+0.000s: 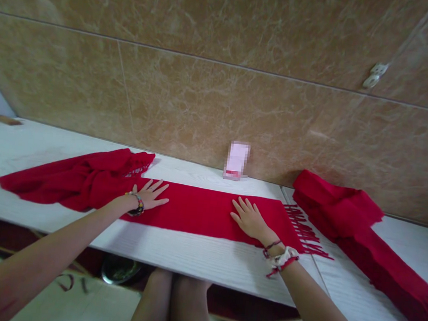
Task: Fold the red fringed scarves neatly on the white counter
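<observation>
A red fringed scarf (197, 212) lies across the white tabletop, its middle stretch flat and its left part bunched in loose folds. Toward the left end of the flat stretch, my left hand (150, 193) rests palm down with fingers spread. My right hand (248, 218) presses flat on the cloth nearer the fringed right end, fingers also stretched out. The fringe (307, 232) points right over the tabletop. Neither hand grips the cloth. Bracelets show on both wrists, with a pale scrunchie on the right one.
Another red scarf (345, 213) lies crumpled along the right side. A pixelated pink-white item (237, 158) leans by the marbled wall (204, 104). Wall sockets (375, 75) sit upper right. A metal bowl (120, 270) stands below the white table (189, 256). At the far left is a brown object (6, 120).
</observation>
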Available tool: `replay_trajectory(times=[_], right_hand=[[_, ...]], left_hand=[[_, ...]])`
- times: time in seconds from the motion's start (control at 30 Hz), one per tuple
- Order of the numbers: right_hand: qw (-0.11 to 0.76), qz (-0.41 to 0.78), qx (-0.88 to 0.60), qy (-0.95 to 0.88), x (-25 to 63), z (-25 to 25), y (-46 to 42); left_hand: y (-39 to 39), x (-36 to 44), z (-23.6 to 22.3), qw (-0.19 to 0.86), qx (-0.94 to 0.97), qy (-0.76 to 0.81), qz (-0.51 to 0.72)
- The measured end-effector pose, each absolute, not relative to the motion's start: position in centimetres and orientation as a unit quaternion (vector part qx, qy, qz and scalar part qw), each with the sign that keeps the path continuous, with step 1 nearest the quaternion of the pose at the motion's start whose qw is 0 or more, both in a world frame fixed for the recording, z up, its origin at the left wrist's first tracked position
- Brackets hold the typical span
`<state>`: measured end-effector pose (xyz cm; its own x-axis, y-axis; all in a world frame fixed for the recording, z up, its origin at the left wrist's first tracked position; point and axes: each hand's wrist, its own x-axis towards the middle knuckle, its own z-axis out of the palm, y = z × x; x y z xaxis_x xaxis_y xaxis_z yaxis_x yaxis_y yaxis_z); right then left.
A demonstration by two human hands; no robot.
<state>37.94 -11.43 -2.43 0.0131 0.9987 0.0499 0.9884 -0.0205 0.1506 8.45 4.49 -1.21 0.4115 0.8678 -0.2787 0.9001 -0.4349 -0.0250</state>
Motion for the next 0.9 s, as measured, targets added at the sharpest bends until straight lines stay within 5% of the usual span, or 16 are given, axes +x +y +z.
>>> replay_trajectory(times=[0.23,0.47,0.7,0.9], right_hand=[[0.026,0.08,0.813,0.577,42.8,-1.4,-13.1],[-0.11,0.041,0.58,0.806,31.2,1.3,-12.1],[-0.025,0.074,0.516,0.853,24.7,0.9,-11.4],[-0.038,0.118,0.545,0.829,24.4,-0.2,-10.4]], left_hand=[[4.9,8.7,-0.4,0.067,0.841,0.521,-0.128],[8.1,12.4,1.3,0.066,0.912,0.4,-0.056],[10.6,14.9,0.6,0.133,0.913,0.38,-0.067],[12.1,15.5,0.3,0.206,0.912,0.352,-0.051]])
